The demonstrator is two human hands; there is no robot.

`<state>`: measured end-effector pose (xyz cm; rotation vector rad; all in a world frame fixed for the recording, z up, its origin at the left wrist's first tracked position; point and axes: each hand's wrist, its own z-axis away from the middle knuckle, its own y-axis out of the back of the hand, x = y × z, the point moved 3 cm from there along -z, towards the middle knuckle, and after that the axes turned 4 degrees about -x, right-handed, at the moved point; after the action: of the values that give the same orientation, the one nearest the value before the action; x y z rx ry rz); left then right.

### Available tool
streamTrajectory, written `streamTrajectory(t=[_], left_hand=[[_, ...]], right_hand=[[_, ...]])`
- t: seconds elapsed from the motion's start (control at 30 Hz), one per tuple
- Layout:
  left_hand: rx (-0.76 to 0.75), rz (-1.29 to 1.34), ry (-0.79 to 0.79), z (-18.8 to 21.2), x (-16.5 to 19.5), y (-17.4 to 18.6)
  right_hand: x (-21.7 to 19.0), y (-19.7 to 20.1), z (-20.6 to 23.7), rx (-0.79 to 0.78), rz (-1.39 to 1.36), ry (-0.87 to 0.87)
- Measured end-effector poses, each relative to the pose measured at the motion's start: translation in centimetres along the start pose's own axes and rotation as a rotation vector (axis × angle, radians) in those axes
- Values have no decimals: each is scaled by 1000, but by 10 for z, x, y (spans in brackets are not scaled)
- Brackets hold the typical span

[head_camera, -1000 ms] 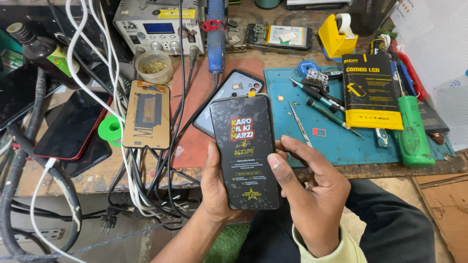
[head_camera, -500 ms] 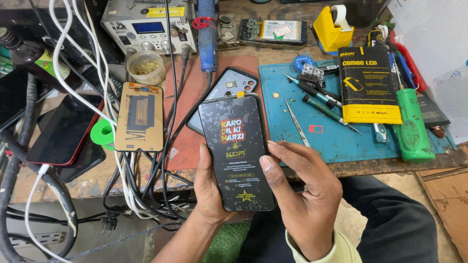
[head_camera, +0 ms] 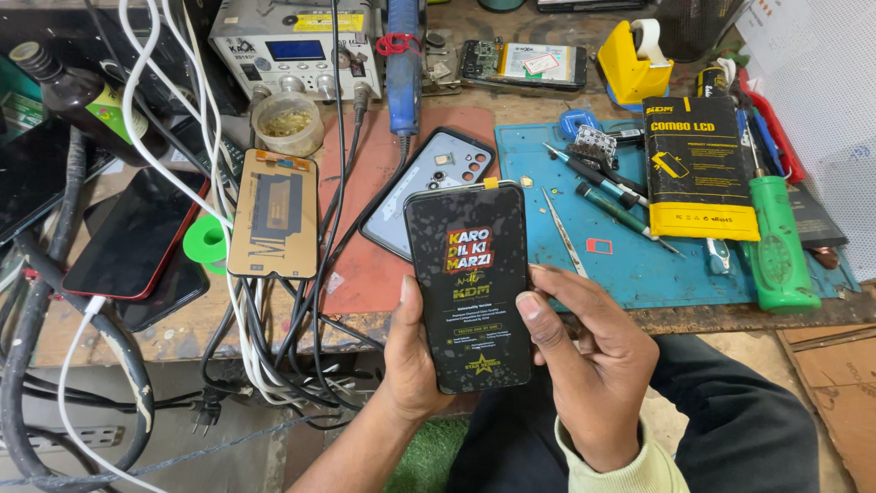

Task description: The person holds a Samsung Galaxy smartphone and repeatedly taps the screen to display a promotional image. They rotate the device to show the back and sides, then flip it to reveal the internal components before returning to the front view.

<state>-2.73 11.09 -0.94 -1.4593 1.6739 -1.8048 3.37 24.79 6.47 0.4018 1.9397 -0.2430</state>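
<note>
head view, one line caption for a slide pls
Both hands, left hand and right hand, hold a black phone screen above a cluttered bench.

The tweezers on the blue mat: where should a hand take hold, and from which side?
Grip the tweezers across their wider upper half, coming down from above. They lie flat on the blue mat, point toward the table edge, apart from the screwdrivers on the right. The right hand is nearer; the left hand holds the black phone screen.

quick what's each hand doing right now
Left hand: closed around the flat black rectangular screen panel with printed film, gripping from behind.
Right hand: thumb on the panel's right edge, steadying it.
</note>
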Motion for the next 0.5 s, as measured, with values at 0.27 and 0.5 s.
streamTrajectory(t=[0.27, 0.5], left_hand=[[-8, -29, -9, 0, -1, -1], [9, -19, 26, 0, 0, -3]], right_hand=[[7, 3, 2, 12, -8, 34], [7, 2, 3, -4, -25, 33]])
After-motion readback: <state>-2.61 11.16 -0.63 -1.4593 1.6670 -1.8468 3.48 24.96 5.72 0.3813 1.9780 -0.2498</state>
